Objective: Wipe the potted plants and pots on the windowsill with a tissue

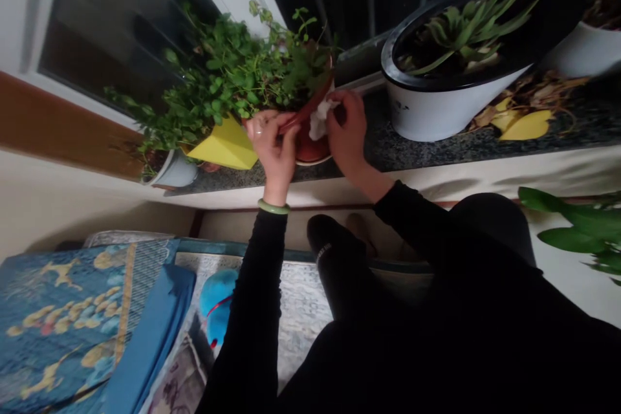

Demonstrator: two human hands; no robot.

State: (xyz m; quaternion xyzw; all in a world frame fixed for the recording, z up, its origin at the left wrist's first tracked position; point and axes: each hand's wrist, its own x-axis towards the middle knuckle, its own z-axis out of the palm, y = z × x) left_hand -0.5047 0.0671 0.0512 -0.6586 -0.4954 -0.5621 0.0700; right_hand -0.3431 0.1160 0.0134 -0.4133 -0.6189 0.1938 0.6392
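A reddish-brown flower pot (308,150) stands on the dark stone windowsill, with leafy green plants (272,71) growing over its rim. My left hand (272,149), with a ring and a green bangle at the wrist, pinches the pot's rim at its near left side. Between the fingers of my right hand (350,132) is a crumpled white tissue (320,120), held close against the pot's outer wall. Whether the tissue touches the wall I cannot tell. A yellow pot (227,144) sits just left of my left hand.
Right along the sill (373,158) stand a white pot (420,110) with a succulent and some dry leaves (524,123). A pale pot (177,170) is at the far left. Window glass rises behind. Below are blue patterned bedding (63,323) and a blue plush object (216,304).
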